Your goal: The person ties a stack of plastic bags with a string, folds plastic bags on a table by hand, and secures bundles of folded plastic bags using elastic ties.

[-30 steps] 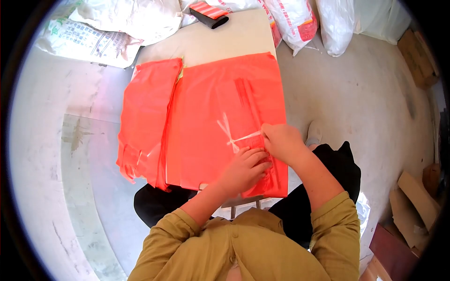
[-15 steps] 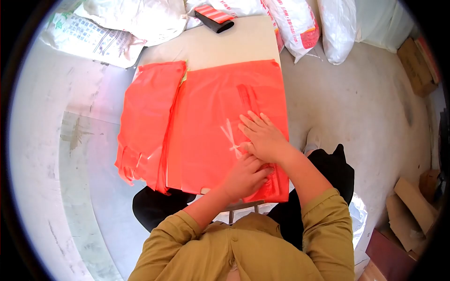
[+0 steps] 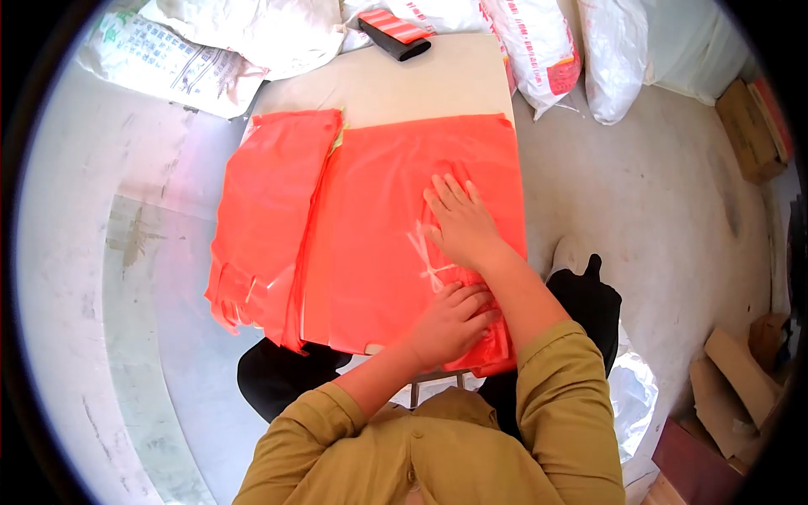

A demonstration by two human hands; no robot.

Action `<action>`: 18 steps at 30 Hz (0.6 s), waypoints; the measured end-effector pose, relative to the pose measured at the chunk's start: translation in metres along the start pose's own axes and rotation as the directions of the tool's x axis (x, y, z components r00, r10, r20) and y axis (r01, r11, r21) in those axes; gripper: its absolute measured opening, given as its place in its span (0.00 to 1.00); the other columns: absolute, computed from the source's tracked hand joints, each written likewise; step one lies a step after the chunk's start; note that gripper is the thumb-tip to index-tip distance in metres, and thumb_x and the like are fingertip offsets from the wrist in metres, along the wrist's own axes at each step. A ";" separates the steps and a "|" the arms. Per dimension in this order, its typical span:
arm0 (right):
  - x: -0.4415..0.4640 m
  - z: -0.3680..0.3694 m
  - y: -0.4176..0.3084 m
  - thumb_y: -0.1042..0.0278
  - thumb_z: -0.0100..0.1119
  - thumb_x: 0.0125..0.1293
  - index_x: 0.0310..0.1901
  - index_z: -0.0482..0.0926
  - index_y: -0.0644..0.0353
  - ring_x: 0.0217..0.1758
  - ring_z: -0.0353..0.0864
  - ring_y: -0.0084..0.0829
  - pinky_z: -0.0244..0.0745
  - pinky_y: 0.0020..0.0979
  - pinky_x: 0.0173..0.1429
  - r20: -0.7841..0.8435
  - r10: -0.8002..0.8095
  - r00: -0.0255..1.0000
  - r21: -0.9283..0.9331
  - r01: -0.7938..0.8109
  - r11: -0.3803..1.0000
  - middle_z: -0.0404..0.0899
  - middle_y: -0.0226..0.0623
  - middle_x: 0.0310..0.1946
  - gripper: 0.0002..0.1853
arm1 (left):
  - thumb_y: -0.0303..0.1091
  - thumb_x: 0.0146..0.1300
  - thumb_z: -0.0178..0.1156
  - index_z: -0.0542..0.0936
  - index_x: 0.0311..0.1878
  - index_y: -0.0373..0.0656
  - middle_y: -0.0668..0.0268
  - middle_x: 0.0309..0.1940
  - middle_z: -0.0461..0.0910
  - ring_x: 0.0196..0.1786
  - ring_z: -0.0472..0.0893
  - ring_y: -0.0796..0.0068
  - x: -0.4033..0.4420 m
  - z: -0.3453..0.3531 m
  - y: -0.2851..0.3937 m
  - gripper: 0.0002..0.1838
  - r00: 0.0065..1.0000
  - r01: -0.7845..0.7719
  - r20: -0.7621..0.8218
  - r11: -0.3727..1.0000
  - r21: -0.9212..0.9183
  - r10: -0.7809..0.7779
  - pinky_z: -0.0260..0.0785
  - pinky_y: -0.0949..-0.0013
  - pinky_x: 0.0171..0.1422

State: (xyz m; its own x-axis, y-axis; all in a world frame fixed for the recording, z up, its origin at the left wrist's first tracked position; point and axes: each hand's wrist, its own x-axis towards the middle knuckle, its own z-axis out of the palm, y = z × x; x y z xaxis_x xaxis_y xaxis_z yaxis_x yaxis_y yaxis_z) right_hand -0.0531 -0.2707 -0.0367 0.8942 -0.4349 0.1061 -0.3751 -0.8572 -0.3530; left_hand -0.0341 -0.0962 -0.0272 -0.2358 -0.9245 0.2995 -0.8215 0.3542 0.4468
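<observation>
A flat red plastic bag [image 3: 379,210] is spread over the board in front of me. My right hand [image 3: 463,223] lies flat on its right part, palm down with fingers stretched out. Closer to my body, my left hand [image 3: 454,324] bends its fingers over the bag's gathered near right edge; the fingertips are partly hidden in the folds. A whitish tie-like strip [image 3: 429,265] shows on the bag between the two hands. To the left lies a stack of red plastic bags [image 3: 265,194] with ragged near ends.
The light board [image 3: 412,80] carries a black and red-striped roll-like item [image 3: 396,35] at its far edge. White printed sacks [image 3: 534,50] stand beyond it. Cardboard boxes [image 3: 736,387] sit at the lower right. My knees are either side of the board.
My right hand has slid slightly away from me and left over the bag. My left hand has shifted a little right, and the bag's near right edge looks more bunched.
</observation>
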 end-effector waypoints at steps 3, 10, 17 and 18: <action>0.009 -0.006 -0.006 0.45 0.45 0.79 0.80 0.58 0.57 0.88 0.43 0.40 0.37 0.50 0.87 0.046 0.065 0.997 -0.004 -0.065 0.998 0.47 0.42 0.84 0.36 | 0.30 0.55 0.68 0.82 0.51 0.42 0.57 0.58 0.78 0.65 0.74 0.56 -0.001 -0.002 0.000 0.18 1.000 0.016 0.024 1.000 -0.025 -0.015 0.64 0.48 0.68; 0.011 0.009 -0.003 0.48 0.50 0.77 0.72 0.69 0.60 0.84 0.55 0.43 0.45 0.54 0.84 -0.200 0.060 0.978 0.082 -0.045 0.996 0.61 0.44 0.78 0.30 | 0.31 0.56 0.68 0.82 0.50 0.42 0.58 0.57 0.78 0.66 0.74 0.56 0.000 -0.005 0.004 0.16 1.000 0.023 0.017 1.000 -0.018 -0.022 0.64 0.48 0.69; -0.009 -0.019 -0.017 0.49 0.56 0.74 0.74 0.67 0.61 0.82 0.57 0.47 0.45 0.55 0.84 -0.072 -0.059 0.996 0.120 0.067 0.990 0.64 0.47 0.77 0.33 | 0.32 0.57 0.68 0.82 0.50 0.43 0.59 0.58 0.78 0.66 0.74 0.57 -0.002 0.003 0.002 0.17 0.999 0.050 0.018 0.998 -0.028 -0.049 0.64 0.48 0.70; -0.013 -0.022 -0.019 0.49 0.58 0.73 0.74 0.66 0.61 0.83 0.55 0.48 0.44 0.54 0.84 -0.025 -0.092 0.995 0.154 0.095 0.984 0.63 0.47 0.78 0.35 | 0.32 0.57 0.68 0.83 0.50 0.43 0.59 0.58 0.78 0.66 0.74 0.57 -0.001 0.004 0.001 0.17 0.999 0.044 -0.011 0.999 -0.024 -0.045 0.64 0.48 0.71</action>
State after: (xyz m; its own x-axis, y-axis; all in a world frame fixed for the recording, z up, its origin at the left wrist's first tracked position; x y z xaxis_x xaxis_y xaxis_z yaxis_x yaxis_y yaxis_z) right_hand -0.0625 -0.2546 -0.0109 0.9186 -0.3606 0.1614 -0.2462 -0.8421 -0.4799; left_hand -0.0367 -0.0950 -0.0307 -0.1935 -0.9378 0.2881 -0.8185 0.3163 0.4797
